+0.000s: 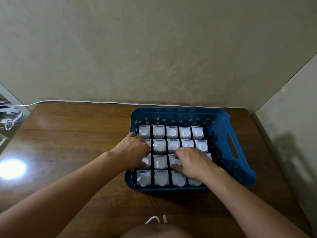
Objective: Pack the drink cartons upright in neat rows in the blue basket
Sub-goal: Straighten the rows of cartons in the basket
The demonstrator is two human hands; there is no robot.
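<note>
You have one blue basket [221, 127] on one wooden table [72, 138], near its far right corner. About twenty white cartons [159, 146] stand in it in four rows: five each in the two far rows, and at least four in each near row, where your two hands hide part. One white cable [77, 101] runs along the table's far edge.

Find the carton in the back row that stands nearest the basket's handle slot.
The rightmost carton of the back row. The other four in that row stand further left, away from the handle slot in the basket.
</note>
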